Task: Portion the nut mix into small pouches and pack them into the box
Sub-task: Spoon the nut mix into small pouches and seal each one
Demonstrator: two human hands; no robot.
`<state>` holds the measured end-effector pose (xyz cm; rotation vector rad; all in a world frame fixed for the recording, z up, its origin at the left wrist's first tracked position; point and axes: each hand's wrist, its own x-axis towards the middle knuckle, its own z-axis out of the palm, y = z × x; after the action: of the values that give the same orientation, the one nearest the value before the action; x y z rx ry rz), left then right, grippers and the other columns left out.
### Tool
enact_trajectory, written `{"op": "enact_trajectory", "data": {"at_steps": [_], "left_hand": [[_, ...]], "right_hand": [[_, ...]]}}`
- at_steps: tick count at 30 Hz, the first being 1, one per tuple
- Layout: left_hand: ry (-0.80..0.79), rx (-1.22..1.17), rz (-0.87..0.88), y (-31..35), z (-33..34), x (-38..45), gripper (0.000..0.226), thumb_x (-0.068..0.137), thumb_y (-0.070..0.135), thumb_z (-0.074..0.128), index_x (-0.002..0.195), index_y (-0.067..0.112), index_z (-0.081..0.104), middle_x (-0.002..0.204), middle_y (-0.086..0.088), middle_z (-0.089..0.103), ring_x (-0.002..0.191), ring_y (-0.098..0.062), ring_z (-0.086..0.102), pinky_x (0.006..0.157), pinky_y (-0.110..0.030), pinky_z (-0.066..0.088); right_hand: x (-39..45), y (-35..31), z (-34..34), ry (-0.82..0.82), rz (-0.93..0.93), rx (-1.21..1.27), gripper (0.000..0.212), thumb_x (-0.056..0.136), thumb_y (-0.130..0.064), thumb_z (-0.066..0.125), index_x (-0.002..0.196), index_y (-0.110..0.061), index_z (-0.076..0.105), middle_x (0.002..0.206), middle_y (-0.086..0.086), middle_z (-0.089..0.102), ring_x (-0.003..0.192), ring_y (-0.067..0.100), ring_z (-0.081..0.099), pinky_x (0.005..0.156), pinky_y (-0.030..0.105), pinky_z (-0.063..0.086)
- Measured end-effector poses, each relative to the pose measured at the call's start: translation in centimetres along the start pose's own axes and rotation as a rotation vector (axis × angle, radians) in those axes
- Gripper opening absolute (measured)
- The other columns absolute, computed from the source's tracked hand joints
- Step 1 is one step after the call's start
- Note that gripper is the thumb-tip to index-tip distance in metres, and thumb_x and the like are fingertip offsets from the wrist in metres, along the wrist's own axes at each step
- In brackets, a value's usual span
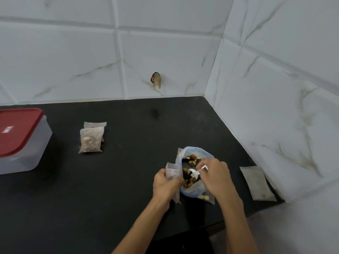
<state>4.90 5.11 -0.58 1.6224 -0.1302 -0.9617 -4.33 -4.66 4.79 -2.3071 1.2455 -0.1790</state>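
Head view, left to right. At the left edge of the dark surface stands the box, translucent, its red lid on. Nearer the back edge, right of the box and apart from it, lie two filled pouches: the front filled pouch, showing nuts through its film, overlaps the rear filled pouch.

Toward the front right of the surface, my left hand grips an open small pouch held upright, fingers curled round its lower part, its mouth just beside the bag. The nut mix bag, a clear bag with a bluish rolled rim, sits open on the surface with the nut mix visible inside. My right hand reaches over the bag's mouth; its fingers pinch a small white scoop, which lies among the nuts.

Close to the right edge of the surface, beside the tiled wall, lies an empty flat pouch, well apart from my hands. On the back wall, above the surface, a small brownish object is fixed; what it is I cannot tell.
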Motion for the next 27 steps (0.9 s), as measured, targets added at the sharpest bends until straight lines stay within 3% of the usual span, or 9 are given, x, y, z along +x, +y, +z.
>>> {"op": "enact_trajectory", "data": {"at_steps": [4, 7, 10, 14, 18, 23, 27], "left_hand": [[-0.021, -0.155, -0.020, -0.5, 0.4, 0.2, 0.037, 0.072, -0.010, 0.064, 0.107, 0.000, 0.060, 0.100, -0.021, 0.068, 0.092, -0.030, 0.069, 0.069, -0.035, 0.057], [-0.052, -0.220, 0.002, -0.6, 0.7, 0.3, 0.038, 0.071, -0.011, 0.064, 0.108, -0.001, 0.060, 0.102, -0.022, 0.069, 0.094, -0.031, 0.069, 0.072, -0.037, 0.058], [-0.107, -0.210, 0.035, -0.4, 0.9, 0.2, 0.047, 0.064, -0.001, 0.072, 0.110, 0.003, 0.062, 0.104, -0.019, 0.070, 0.097, -0.029, 0.069, 0.084, -0.048, 0.058], [-0.072, -0.151, 0.051, -0.5, 0.9, 0.3, 0.054, 0.054, 0.008, 0.072, 0.108, 0.006, 0.062, 0.104, -0.018, 0.069, 0.098, -0.029, 0.068, 0.087, -0.052, 0.056], [-0.054, -0.064, 0.070, -0.3, 0.7, 0.0, 0.040, 0.068, -0.003, 0.072, 0.105, 0.009, 0.061, 0.102, -0.015, 0.069, 0.097, -0.027, 0.067, 0.087, -0.049, 0.056], [-0.056, 0.011, 0.085, 0.0, 0.5, -0.2, 0.038, 0.070, -0.003, 0.070, 0.103, 0.012, 0.059, 0.103, -0.013, 0.067, 0.097, -0.025, 0.067, 0.088, -0.048, 0.055], [-0.013, 0.132, 0.168, -0.2, 0.4, -0.7, 0.031, 0.073, 0.001, 0.071, 0.096, 0.016, 0.057, 0.098, -0.006, 0.064, 0.091, -0.018, 0.063, 0.079, -0.035, 0.056]], "right_hand": [[-0.1, 0.6, -0.8, -0.082, 0.123, 0.113, 0.019, 0.091, -0.009, 0.054, 0.098, -0.018, 0.069, 0.092, -0.004, 0.060, 0.083, 0.009, 0.059, 0.076, 0.025, 0.053], [-0.1, 1.1, -1.0, -0.072, 0.280, 0.311, 0.017, 0.091, -0.007, 0.052, 0.093, -0.015, 0.067, 0.081, 0.005, 0.066, 0.074, 0.014, 0.065, 0.075, 0.030, 0.057], [0.0, 1.7, -0.5, -0.037, 0.442, 0.528, 0.017, 0.092, -0.004, 0.052, 0.092, -0.010, 0.068, 0.080, 0.012, 0.067, 0.071, 0.017, 0.066, 0.068, 0.028, 0.057], [-0.2, 2.7, 0.1, -0.076, 0.603, 0.894, 0.020, 0.091, 0.004, 0.051, 0.089, -0.004, 0.069, 0.085, 0.020, 0.068, 0.073, 0.021, 0.065, 0.063, 0.027, 0.054], [-0.3, 3.0, 0.4, -0.096, 0.661, 1.107, 0.021, 0.091, 0.007, 0.049, 0.087, -0.002, 0.068, 0.089, 0.022, 0.067, 0.073, 0.021, 0.063, 0.061, 0.026, 0.052], [-0.4, 3.0, 0.6, -0.114, 0.707, 1.275, 0.019, 0.091, 0.007, 0.048, 0.097, 0.003, 0.066, 0.089, 0.022, 0.065, 0.071, 0.019, 0.062, 0.060, 0.026, 0.050], [-0.8, 3.3, 0.5, -0.106, 0.700, 1.347, 0.021, 0.092, 0.006, 0.046, 0.100, 0.003, 0.065, 0.088, 0.020, 0.065, 0.070, 0.017, 0.061, 0.060, 0.026, 0.047]]}}
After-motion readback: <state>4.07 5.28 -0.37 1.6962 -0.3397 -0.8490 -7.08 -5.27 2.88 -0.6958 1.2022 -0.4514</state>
